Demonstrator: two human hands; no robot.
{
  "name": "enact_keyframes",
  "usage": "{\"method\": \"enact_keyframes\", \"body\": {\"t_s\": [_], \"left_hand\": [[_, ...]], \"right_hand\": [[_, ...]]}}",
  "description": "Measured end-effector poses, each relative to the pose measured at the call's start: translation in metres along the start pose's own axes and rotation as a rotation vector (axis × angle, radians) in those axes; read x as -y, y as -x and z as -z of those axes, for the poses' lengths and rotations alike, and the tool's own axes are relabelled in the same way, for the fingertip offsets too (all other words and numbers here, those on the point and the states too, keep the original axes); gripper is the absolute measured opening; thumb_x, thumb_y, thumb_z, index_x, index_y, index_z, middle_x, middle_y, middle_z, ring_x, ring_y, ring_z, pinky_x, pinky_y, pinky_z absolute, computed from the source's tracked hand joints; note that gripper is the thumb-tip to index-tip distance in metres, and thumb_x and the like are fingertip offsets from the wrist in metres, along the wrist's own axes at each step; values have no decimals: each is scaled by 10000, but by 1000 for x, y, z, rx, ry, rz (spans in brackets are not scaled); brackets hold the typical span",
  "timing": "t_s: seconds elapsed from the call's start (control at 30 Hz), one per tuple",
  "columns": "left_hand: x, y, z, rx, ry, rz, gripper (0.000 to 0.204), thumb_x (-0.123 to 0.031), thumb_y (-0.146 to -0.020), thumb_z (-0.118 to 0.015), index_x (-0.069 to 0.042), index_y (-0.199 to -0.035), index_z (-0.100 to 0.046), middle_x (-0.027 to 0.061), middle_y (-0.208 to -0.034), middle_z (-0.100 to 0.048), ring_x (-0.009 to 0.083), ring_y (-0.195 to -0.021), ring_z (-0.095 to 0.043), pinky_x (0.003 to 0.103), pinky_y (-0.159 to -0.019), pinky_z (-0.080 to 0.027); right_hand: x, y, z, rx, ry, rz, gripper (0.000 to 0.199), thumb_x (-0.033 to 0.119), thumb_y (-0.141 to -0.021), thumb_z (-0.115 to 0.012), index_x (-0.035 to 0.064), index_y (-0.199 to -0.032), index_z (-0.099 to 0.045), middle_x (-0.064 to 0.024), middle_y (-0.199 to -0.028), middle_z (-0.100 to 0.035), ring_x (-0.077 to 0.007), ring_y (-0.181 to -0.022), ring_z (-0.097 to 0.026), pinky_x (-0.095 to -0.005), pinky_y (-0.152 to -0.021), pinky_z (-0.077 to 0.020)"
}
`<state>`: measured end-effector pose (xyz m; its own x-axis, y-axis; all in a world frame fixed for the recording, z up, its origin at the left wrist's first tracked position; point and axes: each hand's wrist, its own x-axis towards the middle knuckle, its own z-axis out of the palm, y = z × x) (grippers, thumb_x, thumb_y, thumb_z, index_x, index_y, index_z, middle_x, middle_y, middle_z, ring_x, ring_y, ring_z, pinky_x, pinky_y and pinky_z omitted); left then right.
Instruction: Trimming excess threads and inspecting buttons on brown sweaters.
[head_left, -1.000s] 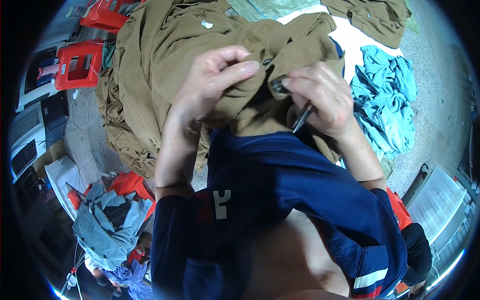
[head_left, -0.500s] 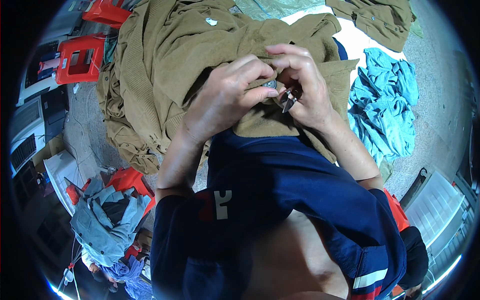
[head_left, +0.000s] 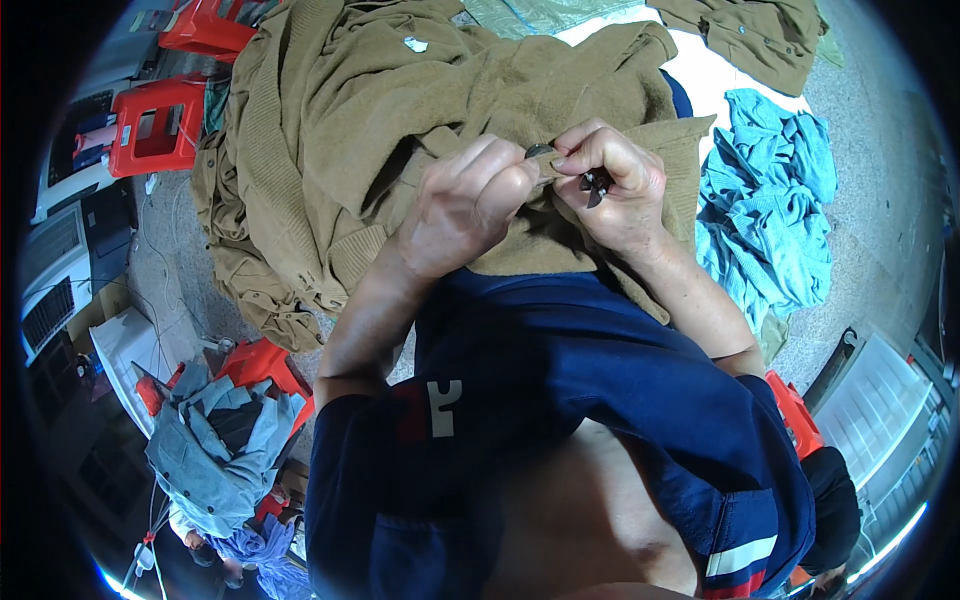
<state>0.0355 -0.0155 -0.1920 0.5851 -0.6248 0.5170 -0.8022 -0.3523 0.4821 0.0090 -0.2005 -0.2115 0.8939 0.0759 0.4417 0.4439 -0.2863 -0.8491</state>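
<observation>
Since a second ago the two hands have closed together: then they sat apart on the cloth, with a dark tool sticking out below the right one; now they meet knuckle to knuckle over one spot. The left hand [head_left: 465, 210] has its fingers bunched and pressed together, pinching a fold of the olive-brown garment [head_left: 400, 120], with a small dark round button [head_left: 540, 151] showing right at its fingertips. The right hand [head_left: 615, 185] is curled shut around small dark snips [head_left: 596, 184], whose tip pokes out between the fingers and points left toward that button. The button lies just left of the tool tip, touching or nearly touching it; I cannot tell which. Both hands are equally close to it.

The garment spreads from the person's lap to the far left, its long body running away from the hands toward the far side. Right of it lies a crumpled teal cloth [head_left: 770, 220]; another olive piece [head_left: 760, 35] lies far right. At far left stands a red plastic stool [head_left: 150, 125]. Near left, a heap of grey-blue clothing [head_left: 215, 450] sits on a red support; whether that is a crate or a stool is unclear.
</observation>
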Motion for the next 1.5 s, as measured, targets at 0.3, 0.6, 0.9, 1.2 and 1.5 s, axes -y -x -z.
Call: {"method": "enact_keyframes", "body": {"t_s": [0.3, 0.6, 0.9, 1.2, 1.5], "left_hand": [[8, -3, -8, -113, -185, 26, 201, -25, -731, -679, -28, -911, -590, 104, -800, -599, 258, -702, -596, 335, -612, -483], [54, 58, 31, 56, -126, 577, 114, -76, -813, -643, -59, -925, -652, 81, -909, -635, 241, -828, -626, 331, -736, -493], [53, 53, 71, 119, 644, 897, 190, -48, -808, -710, -18, -772, -525, -26, -811, -509, 63, -732, -482, 210, -689, -395], [63, 72, 57, 286, 142, 804, 178, -112, -845, -670, 8, -953, -596, 34, -907, -587, 138, -812, -543, 273, -750, -434], [67, 71, 41, -28, 573, 849, 145, -157, -914, -604, -42, -1000, -582, -9, -850, -571, 65, -783, -506, 210, -710, -400]], "right_hand": [[-4, -8, 2, 23, 231, 300, 181, -23, -673, -669, 48, -783, -543, -81, -737, -569, -187, -655, -615, -291, -524, -488], [-25, 14, 56, 402, 662, -348, 208, 112, -794, -675, 45, -981, -612, -107, -971, -582, -322, -967, -595, -408, -776, -488], [-28, -1, 60, 413, 549, -463, 244, 207, -815, -679, 30, -978, -635, -105, -887, -612, -276, -862, -621, -395, -747, -480], [-45, -12, 43, 525, 844, -374, 334, 69, -763, -639, 39, -1096, -626, -102, -1018, -578, -251, -1052, -535, -383, -922, -476], [-48, -22, 56, 580, 741, -612, 259, 83, -807, -635, -6, -1050, -631, -167, -978, -649, -296, -913, -627, -414, -857, -483]]}}
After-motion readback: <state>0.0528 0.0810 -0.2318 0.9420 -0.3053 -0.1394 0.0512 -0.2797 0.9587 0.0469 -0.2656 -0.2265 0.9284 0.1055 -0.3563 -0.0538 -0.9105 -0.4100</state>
